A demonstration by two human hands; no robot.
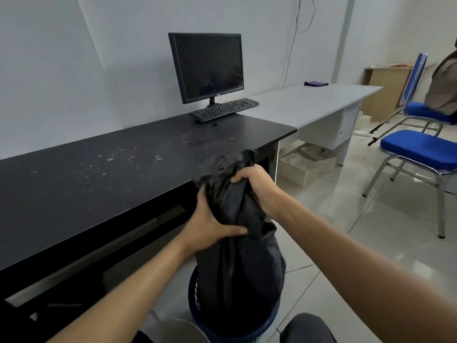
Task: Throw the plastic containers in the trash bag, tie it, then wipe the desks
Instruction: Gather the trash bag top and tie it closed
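- Head view, six o'clock: one black trash bag (237, 273) stands in one blue slatted basket (196, 300) on the tiled floor, with its gathered top pulled up well above the rim.
- One left hand (210, 226) grips the bag's neck from the nine o'clock side, thumb laid across the front.
- One right hand (257, 186), just above it, clenches the bunched top from the three o'clock side. Both hands are clamped tight on the plastic.
- One black desk (99, 184) runs from eight o'clock toward the centre and is dotted with pale specks (111, 158). The bag's top overlaps its front edge.
- One keyboard (223, 109) and one dark monitor (206, 68) sit at that desk's far end, near twelve o'clock.
- One grey desk (309, 100) butts against it toward two o'clock, bearing one dark cloth (316, 83).
- Pale boxes (304, 164) lie under the grey desk; their number cannot be told.
- Two blue chairs stand at three o'clock: the nearer chair (418, 149) and the farther chair (425, 110), where a seated person (442, 90) is partly cut off.
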